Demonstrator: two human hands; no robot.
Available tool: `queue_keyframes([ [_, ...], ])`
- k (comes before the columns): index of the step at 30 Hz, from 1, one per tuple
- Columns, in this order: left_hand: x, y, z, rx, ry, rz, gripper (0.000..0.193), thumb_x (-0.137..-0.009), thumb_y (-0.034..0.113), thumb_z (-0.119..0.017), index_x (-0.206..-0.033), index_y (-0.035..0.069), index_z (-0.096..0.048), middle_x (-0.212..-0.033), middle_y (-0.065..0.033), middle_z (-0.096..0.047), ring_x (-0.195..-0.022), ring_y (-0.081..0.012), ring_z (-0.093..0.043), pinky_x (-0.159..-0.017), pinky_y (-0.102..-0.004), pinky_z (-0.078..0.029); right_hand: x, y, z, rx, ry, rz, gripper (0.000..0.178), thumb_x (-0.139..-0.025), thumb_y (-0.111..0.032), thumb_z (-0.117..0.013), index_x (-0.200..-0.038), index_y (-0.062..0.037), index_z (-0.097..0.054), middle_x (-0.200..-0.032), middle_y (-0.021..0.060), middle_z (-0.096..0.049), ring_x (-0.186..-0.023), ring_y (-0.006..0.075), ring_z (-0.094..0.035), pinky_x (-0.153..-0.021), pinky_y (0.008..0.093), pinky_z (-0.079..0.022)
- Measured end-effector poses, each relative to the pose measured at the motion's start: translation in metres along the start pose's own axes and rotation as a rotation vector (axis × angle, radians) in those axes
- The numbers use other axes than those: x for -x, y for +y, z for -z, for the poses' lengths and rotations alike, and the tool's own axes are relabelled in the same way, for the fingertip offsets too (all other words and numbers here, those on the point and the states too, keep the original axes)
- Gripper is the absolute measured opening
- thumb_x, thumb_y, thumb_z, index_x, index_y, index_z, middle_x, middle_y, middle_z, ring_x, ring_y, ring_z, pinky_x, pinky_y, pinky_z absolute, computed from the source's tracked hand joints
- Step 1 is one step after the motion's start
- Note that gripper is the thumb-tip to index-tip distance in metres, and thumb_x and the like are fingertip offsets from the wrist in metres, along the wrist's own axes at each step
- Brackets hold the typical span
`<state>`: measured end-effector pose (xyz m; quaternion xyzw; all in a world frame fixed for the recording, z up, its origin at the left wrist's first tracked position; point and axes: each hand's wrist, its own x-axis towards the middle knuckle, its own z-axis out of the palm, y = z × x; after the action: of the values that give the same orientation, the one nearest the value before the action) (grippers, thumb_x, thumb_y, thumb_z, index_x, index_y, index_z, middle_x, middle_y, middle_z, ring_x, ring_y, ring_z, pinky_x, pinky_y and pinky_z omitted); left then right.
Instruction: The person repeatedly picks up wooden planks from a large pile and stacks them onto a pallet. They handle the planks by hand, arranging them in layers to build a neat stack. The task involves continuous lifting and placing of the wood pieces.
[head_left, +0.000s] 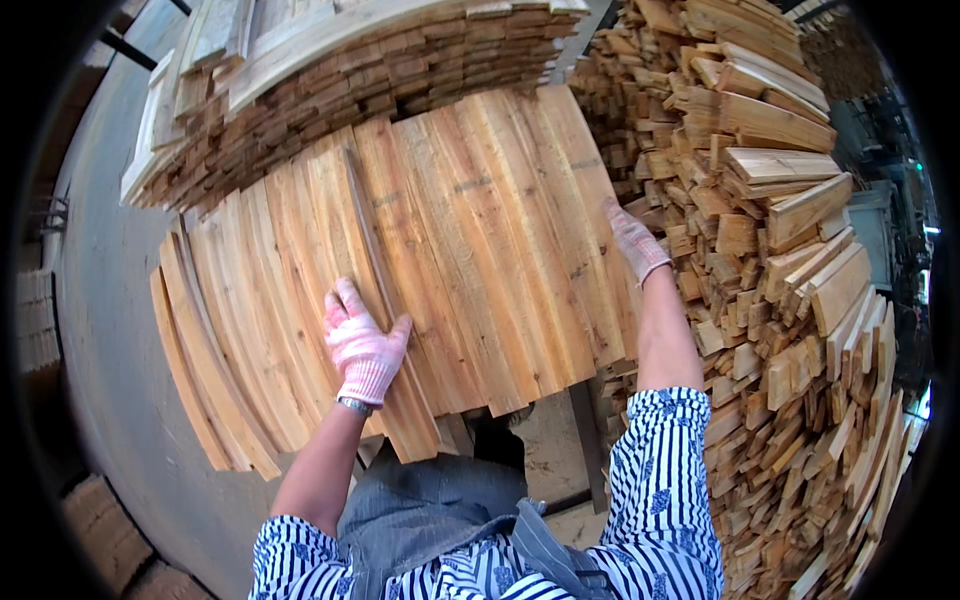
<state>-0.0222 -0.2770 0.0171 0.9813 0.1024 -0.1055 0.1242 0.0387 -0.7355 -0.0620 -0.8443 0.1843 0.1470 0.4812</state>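
While the person leans over a wide row of boards (pixel 500 290), both gloved hands frame its right half. The boards lie side by side at waist height, their long sides running away from the apron (pixel 430 495), probably so that every face can be seen at once. Whatever carries them is mostly covered; below their near ends I can make out a dark metal bar (pixel 588 435).

The left hand (pixel 366 345) rests palm down with its fingers spread, the thumb set apart, over a loose board (pixel 408 418) that sits a little proud of the row. Its near end juts past its neighbours toward the person, and the hand seems placed there to steady it.

The right hand (pixel 637 243) lies along the outer edge of the last board, fingers stretched out together. Whether any fingertips curl beneath that edge I cannot tell; it looks like a stop that squares the row.

At the far left, two narrow boards (pixel 225 380) stand slightly out of line with the rest. Beyond the row's far ends rises a neat stack (pixel 420 65), layered flat, presumably to stay stable, while on the right a rougher heap (pixel 775 300) sits within easy reach.
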Motion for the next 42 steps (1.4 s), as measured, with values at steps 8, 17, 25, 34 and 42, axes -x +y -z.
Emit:
queue_keyframes([
  [8,0.004,-0.01,-0.024,-0.151,0.065,-0.076,0.101,-0.086,0.053,-0.064,-0.158,-0.001,-0.017,-0.153,-0.0346,-0.032,-0.141,-0.0472,-0.035,-0.116,-0.053,-0.028,-0.013,0.063,0.005,0.139,0.199,0.144,0.047,-0.107,-0.03,-0.045,-0.138,0.005,-0.055,-0.138,0.0172,-0.06,-0.128,0.0234,-0.057,-0.11,0.0321,-0.042],
  [17,-0.01,0.006,0.044,0.281,-0.264,0.245,0.105,-0.082,0.039,-0.074,-0.16,0.006,-0.014,-0.156,-0.0276,-0.034,-0.142,-0.0387,-0.038,-0.117,-0.0448,-0.033,0.034,-0.043,-0.058,0.875,0.778,0.508,0.061,-0.101,-0.038,-0.055,-0.149,-0.0018,-0.043,-0.148,0.0234,-0.047,-0.135,0.0403,-0.047,-0.115,0.0465,-0.037],
  [25,0.04,-0.016,0.06,1.373,-0.366,0.302,0.106,-0.084,0.037,-0.08,-0.162,0.006,-0.014,-0.157,-0.0231,-0.037,-0.144,-0.0312,-0.038,-0.117,-0.0365,-0.035,0.192,-0.208,-0.235,-0.608,-0.72,-0.188,0.078,-0.092,-0.034,-0.071,-0.155,-0.0123,-0.031,-0.12,0.0105,-0.059,-0.105,0.0227,-0.062,-0.089,0.0382,-0.055],
  [34,-0.016,-0.271,0.123,0.167,0.051,0.575,0.121,-0.075,0.068,-0.073,-0.158,0.0,-0.018,-0.16,-0.026,-0.031,-0.148,-0.0399,-0.03,-0.121,-0.0494,-0.024,0.183,-0.23,-0.241,0.621,-0.276,0.232,0.109,-0.073,-0.036,-0.085,-0.159,-0.0114,-0.022,-0.134,0.0241,-0.058,-0.115,0.0397,-0.061,-0.107,0.0425,-0.046],
  [42,-0.091,-0.335,0.073,0.158,0.064,0.626,0.091,-0.06,0.054,-0.089,-0.122,0.002,-0.048,-0.122,-0.0208,-0.061,-0.109,-0.0334,-0.063,-0.092,-0.0437,-0.053,0.157,-0.256,-0.264,0.939,-0.204,0.241,0.092,-0.073,-0.044,-0.083,-0.147,-0.0081,-0.041,-0.128,0.0166,-0.055,-0.122,0.0363,-0.052,-0.105,0.0463,-0.043],
])
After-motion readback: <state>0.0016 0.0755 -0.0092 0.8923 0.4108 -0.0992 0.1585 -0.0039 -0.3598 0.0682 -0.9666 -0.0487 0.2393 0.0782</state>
